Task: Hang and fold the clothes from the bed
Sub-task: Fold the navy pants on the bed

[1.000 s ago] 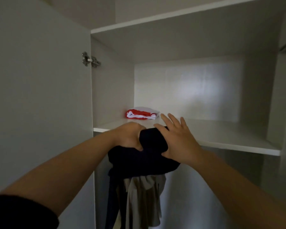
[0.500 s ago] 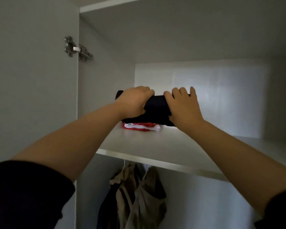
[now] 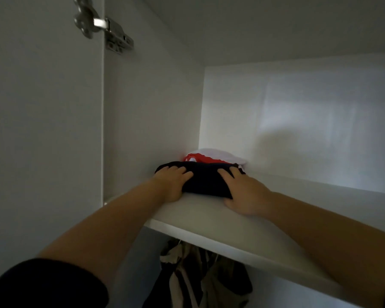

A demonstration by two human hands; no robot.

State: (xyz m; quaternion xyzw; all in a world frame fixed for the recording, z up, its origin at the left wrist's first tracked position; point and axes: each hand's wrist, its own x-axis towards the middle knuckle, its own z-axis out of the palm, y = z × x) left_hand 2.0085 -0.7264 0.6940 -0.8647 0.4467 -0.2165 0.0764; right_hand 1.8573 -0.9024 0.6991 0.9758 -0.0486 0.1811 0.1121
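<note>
Gripping dark folded garment (image 3: 207,182) at its ends: left hand (image 3: 172,184) at 9 o'clock, right hand (image 3: 243,193) at 3. Garment lies on wardrobe shelf (image 3: 200,218), red-and-white garment (image 3: 216,157) touching at 12 o'clock.

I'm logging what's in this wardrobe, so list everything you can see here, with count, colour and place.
shelf: one, white, inside the wardrobe.
dark garment: one, folded, black or navy, on the shelf's left part.
red and white garment: one, folded, right behind the dark garment.
hanging clothes: several, beige and dark, below the shelf.
hinge: one, silver, top left, on the door.
left hand: one, holds the dark garment's left end.
right hand: one, holds its right end.
</note>
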